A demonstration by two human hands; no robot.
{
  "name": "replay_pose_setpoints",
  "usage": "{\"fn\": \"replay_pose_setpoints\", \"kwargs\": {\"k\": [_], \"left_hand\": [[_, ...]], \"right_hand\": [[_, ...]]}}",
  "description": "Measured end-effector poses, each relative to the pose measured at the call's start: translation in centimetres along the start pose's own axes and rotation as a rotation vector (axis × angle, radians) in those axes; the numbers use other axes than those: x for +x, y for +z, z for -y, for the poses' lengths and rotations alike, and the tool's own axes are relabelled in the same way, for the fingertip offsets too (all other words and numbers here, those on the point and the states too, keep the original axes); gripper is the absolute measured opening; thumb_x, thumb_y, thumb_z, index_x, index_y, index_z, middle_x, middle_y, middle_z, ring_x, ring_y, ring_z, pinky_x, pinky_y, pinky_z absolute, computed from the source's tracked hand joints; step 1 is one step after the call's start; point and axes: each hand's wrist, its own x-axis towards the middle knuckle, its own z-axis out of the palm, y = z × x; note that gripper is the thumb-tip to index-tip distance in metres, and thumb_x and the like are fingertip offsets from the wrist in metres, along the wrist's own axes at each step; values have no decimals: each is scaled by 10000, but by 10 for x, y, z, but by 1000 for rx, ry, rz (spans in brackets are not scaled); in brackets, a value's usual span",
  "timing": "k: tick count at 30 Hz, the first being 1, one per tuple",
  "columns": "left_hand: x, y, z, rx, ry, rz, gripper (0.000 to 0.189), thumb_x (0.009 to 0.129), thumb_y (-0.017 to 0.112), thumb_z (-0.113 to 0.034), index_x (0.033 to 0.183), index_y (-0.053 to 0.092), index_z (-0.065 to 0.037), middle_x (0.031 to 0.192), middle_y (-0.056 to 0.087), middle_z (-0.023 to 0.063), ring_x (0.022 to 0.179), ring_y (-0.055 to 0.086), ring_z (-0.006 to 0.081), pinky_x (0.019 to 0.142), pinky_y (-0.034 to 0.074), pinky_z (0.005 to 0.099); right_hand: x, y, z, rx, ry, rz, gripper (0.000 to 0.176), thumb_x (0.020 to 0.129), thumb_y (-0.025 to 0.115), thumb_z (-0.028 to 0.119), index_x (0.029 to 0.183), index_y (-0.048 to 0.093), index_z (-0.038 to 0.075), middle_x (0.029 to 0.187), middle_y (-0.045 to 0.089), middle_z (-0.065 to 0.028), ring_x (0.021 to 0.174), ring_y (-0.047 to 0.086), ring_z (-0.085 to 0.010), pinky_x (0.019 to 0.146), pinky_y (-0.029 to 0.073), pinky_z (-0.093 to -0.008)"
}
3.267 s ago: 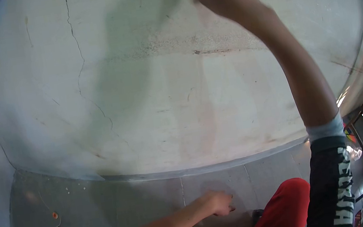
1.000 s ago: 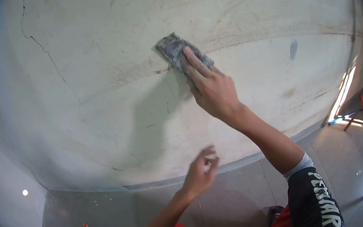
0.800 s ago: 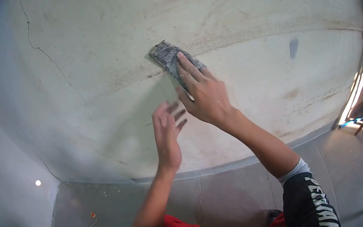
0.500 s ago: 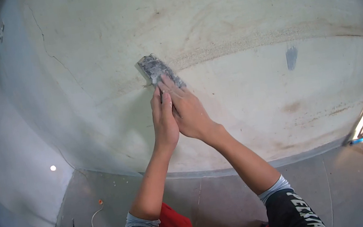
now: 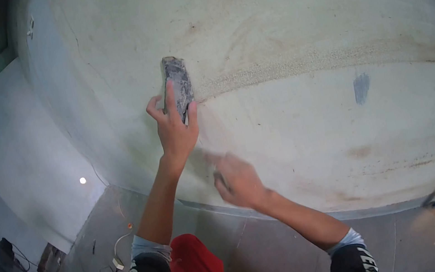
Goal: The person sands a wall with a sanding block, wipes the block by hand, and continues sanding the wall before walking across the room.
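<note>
Head view, and it's the left hand (image 5: 175, 138) that has the prize: a mottled, dark grey sanding block (image 5: 179, 78), by the look of it, set lengthwise up the pale wall (image 5: 297, 141), near the left end of a rough, pitted band (image 5: 297, 66). Look at that hold! One long finger lies along the block's face, the thumb meets the lower right edge, and another finger crooks out to the left, off the block. So it's a light grasp at the lower end, with the upper end bare.

Over to the right hand (image 5: 242, 180), lower and to the right, well clear of the block: blurred, fingers loosely bent, nothing visible in its grasp. Whether a fingertip brushes the wall, I cannot tell.

Now, the handling. I'd call this block light enough for one hand, and stiff, since it shows no sag beyond the fingers. The face looks coarse and dusty, so dust might make it slip. Nothing about it suggests fragile, though the uneven top edge could be worn. Best hold, in my judgement: thumb on one long edge, fingers on the other, palm flat behind the middle for even pressure; gripped only at the lower end, it could tip away at the top.
</note>
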Motion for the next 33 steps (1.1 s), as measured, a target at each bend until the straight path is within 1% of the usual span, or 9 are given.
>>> {"fn": "replay_pose_setpoints", "kwargs": {"k": [2,4,8,13,19,23,26,29,33], "left_hand": [[3,3,9,80,135,1,616,948,660,-178,1500,424,-39,1417,361,300,1214,506,470,932,528,472],[9,6,15,121,226,-5,610,945,655,-166,1496,432,-28,1472,370,281,1244,522,461,954,528,453],[12,10,20,122,350,63,602,941,639,-130,1492,438,6,1589,370,214,1344,524,394,1020,503,400],[15,7,23,151,262,87,562,970,597,-129,1483,437,36,1582,374,227,1349,520,378,1035,491,386],[61,-5,28,150,328,83,531,996,564,-144,1487,442,18,1577,396,202,1345,524,369,1046,481,380],[103,-19,12,121,295,111,540,993,573,-143,1498,440,-6,1581,395,194,1348,523,365,1051,478,381],[66,-16,45,196,477,93,560,972,611,-185,1481,464,-4,1558,434,181,1182,645,354,933,552,375],[23,-13,90,217,448,166,568,967,621,-184,1481,461,0,1567,420,185,1159,657,341,936,550,368],[75,-7,68,172,530,99,563,977,606,-178,1503,451,-50,1593,392,151,1215,619,333,972,526,362]], "right_hand": [[-52,20,-4,-20,-95,234,469,793,641,48,1255,566,20,1008,645,-187,888,630,-367,770,531,-464],[-121,47,-13,-9,-57,569,416,883,589,169,1275,569,32,1064,659,-198,961,655,-398,819,548,-503],[-227,83,-38,158,194,1384,324,905,558,201,1155,675,31,1047,686,-212,1023,667,-399,853,546,-522],[-301,100,-82,72,360,1722,455,963,539,374,1246,670,43,1194,687,-217,1108,661,-389,922,533,-510],[-278,95,-80,16,504,1639,512,972,540,433,1225,672,8,1221,683,-214,1154,639,-399,946,525,-508],[-287,115,-92,60,417,1673,511,979,539,433,1218,672,1,1242,676,-208,1163,633,-402,956,522,-512],[-269,118,-89,52,437,1667,516,980,538,438,1227,670,5,1231,681,-206,1158,635,-406,957,521,-514],[-257,122,-90,-11,453,1689,521,977,546,444,1247,666,14,1212,690,-204,1153,639,-404,959,521,-512],[-266,105,-92,-28,531,1633,502,977,562,437,1212,689,12,1197,698,-206,1145,644,-402,955,523,-498]]}}
